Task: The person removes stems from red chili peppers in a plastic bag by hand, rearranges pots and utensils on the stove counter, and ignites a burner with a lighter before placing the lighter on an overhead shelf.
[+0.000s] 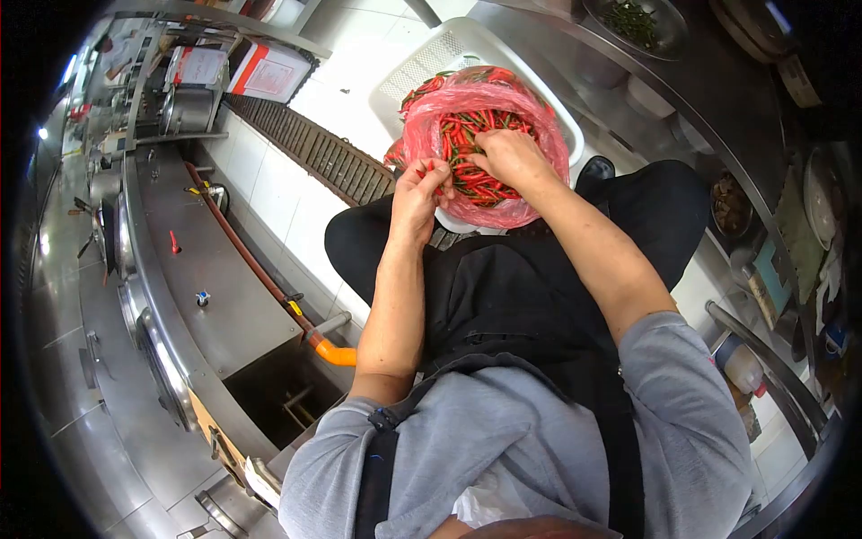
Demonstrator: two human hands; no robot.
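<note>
A pink plastic bag point(422, 126) full of red and green chili peppers point(485, 187) stands with its mouth open in a white plastic basket point(388, 90) between my knees. At the bag's left rim, my left hand point(422, 196) is closed in a pinch. Something red shows at its fingertips; I cannot tell whether it is a pepper or the bag. My right hand point(514, 160) reaches over the right rim, its curled fingers down among the peppers. Whatever those fingers grip is hidden.
A steel counter point(180, 269) with an orange pipe point(334, 352) runs along the left. Beside the basket lies a floor drain grate point(305, 148). On the right are a steel shelf, a bowl of green peppers point(633, 22) and a metal rail point(763, 350).
</note>
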